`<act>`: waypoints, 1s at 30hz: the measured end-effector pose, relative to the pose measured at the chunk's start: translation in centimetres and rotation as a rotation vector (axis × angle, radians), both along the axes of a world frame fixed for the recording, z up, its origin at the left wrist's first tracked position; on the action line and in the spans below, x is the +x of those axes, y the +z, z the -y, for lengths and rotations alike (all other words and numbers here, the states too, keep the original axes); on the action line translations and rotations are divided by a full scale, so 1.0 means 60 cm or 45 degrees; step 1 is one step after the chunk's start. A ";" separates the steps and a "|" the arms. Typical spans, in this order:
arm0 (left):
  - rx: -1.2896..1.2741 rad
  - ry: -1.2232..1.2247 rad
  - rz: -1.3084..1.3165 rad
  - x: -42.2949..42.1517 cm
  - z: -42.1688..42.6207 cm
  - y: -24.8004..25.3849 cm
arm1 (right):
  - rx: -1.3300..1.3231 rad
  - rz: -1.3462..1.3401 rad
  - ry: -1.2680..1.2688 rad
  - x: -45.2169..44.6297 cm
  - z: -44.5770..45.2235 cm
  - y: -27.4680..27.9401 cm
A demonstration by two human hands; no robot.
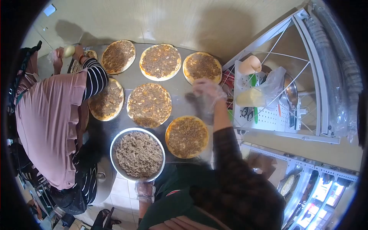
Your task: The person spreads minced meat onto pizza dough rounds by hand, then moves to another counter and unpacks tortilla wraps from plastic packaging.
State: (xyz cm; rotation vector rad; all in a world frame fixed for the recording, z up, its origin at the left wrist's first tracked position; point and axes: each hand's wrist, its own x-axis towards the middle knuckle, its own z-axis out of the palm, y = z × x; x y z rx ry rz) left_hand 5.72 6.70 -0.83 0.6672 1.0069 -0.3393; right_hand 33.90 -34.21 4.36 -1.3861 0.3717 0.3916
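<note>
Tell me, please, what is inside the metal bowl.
The metal bowl holds a heap of crumbly, greyish-brown mixture. The mixture covers the bowl's bottom, so nothing beneath its surface can be seen.

Silvery bowl (pixel 114 165), greyish-brown mix (pixel 138 154), pale-rimmed flatbreads (pixel 149 102) (brown on top), black-white striped sleeve (pixel 96 78)

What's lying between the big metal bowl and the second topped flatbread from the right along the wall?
Another topped flatbread lies on the grey tabletop between the metal bowl and that wall-side flatbread, as the head view shows.
</note>
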 end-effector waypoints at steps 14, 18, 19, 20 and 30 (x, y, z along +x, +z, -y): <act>0.005 0.091 0.014 0.010 0.014 0.030 | -2.091 0.306 0.275 0.095 0.140 -0.123; 0.078 -0.015 0.013 -0.009 -0.003 -0.001 | -1.763 0.515 0.509 0.082 0.089 -0.144; 0.033 0.053 -0.042 -0.009 -0.005 0.000 | -1.757 0.518 0.509 0.082 0.085 -0.139; -0.011 0.124 -0.097 -0.010 -0.007 0.001 | -1.792 0.427 0.580 0.084 0.082 -0.131; -0.018 0.103 -0.063 -0.004 0.000 0.011 | -1.781 0.356 0.466 0.123 0.032 -0.093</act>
